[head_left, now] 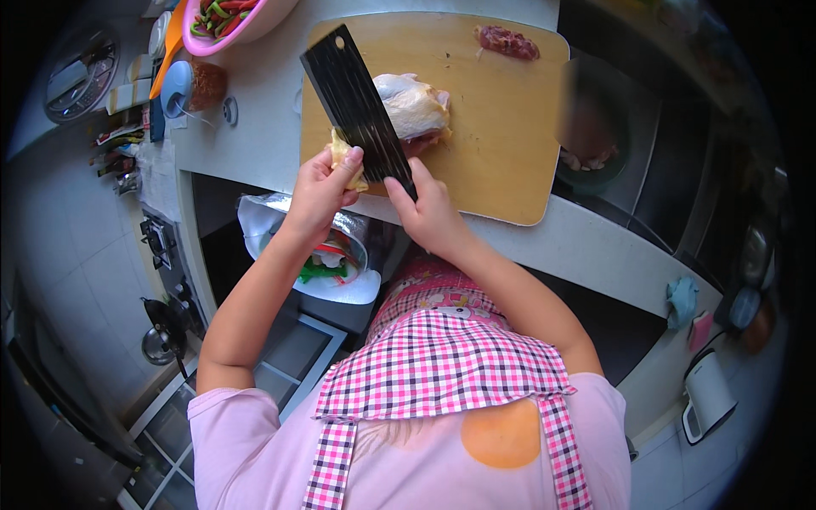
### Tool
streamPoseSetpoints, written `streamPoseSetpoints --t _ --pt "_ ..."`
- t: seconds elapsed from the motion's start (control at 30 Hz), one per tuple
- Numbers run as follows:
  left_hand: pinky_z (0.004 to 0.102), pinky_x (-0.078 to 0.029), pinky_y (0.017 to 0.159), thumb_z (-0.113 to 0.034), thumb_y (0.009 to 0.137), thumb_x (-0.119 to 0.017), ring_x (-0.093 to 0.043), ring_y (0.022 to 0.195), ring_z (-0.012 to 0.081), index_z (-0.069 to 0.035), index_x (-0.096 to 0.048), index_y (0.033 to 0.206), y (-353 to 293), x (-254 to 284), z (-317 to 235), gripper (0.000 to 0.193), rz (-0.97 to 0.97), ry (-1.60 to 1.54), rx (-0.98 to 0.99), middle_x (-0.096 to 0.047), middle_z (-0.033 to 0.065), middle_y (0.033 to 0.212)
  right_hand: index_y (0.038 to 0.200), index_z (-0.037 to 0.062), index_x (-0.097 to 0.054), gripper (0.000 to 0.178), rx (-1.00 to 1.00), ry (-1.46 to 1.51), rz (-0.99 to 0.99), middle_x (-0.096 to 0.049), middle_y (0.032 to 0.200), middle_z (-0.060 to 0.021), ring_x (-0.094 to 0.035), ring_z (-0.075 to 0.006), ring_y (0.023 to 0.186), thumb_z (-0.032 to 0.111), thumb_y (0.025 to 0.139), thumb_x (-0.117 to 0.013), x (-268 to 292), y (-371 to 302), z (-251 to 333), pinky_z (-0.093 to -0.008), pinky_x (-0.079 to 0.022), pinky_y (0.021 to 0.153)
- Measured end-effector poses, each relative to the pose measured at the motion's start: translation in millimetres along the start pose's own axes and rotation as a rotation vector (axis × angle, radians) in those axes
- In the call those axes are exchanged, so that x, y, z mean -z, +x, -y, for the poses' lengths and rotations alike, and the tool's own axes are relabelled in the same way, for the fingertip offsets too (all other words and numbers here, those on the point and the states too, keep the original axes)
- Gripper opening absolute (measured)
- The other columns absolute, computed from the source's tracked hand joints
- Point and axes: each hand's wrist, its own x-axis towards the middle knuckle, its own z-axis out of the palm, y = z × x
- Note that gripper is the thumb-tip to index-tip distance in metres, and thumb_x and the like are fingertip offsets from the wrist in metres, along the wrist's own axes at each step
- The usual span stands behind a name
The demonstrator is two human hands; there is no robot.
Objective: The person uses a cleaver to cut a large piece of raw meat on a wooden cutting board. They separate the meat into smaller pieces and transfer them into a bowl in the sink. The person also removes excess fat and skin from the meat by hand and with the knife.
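Observation:
My right hand (pixel 425 212) is closed round the handle of a black cleaver (pixel 357 102), whose broad blade slants up and to the left over the cutting board (pixel 501 127). Pinched in my left hand (pixel 321 194) is a pale yellow piece of chicken fat or skin (pixel 342 153), right beside the blade's left edge at the board's near left corner. A raw plucked chicken (pixel 416 106) lies on the board behind the cleaver, partly hidden by it. Near the board's far right corner sits a dark red piece of raw meat (pixel 507 42).
Right of the board, a sink holds a dark bowl (pixel 595 127) with meat pieces. A pink basin (pixel 242 21) of peppers and a blue-lidded jar (pixel 191 89) stand at the far left. Below the counter edge, a lined bin (pixel 353 285) stands open by my left forearm.

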Motion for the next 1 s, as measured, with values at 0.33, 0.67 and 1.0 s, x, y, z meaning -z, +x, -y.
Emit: streamPoseSetpoints --t 0.33,0.67,1.0 --pt "0.0147 -0.032 0.043 -0.026 0.090 -0.063 -0.035 0.047 0.0005 -0.004 -0.052 0.097 -13 29 -22 0.026 -0.041 0.063 0.363 -0.051 -0.0018 0.070 0.093 0.0015 -0.049 0.016 -0.072 -0.020 0.024 -0.059 0.067 -0.0188 -0.062 -0.0347 0.062 0.016 0.091 -0.057 27 -18 3 -0.0383 -0.046 0.053" --pt "0.0187 -0.028 0.046 -0.026 0.088 -0.067 -0.035 0.050 0.0026 -0.006 -0.055 0.091 -7 30 -4 0.023 0.033 0.337 0.253 -0.048 -0.0047 0.067 0.094 0.0011 -0.046 0.018 -0.035 -0.084 0.106 -0.058 0.069 -0.0264 -0.058 -0.0454 0.068 0.015 0.090 -0.056 9 -28 0 -0.0485 -0.045 0.056" --pt "0.0186 -0.028 0.047 -0.024 0.090 -0.063 -0.036 0.053 0.0025 -0.004 -0.058 0.090 -9 27 -7 0.021 0.014 0.390 0.102 -0.048 -0.0052 0.067 0.098 0.0003 -0.050 0.019 0.005 -0.037 0.043 -0.060 0.071 -0.0228 -0.062 -0.0396 0.067 0.016 0.090 -0.057 -4 -17 -17 -0.0427 -0.047 0.056"
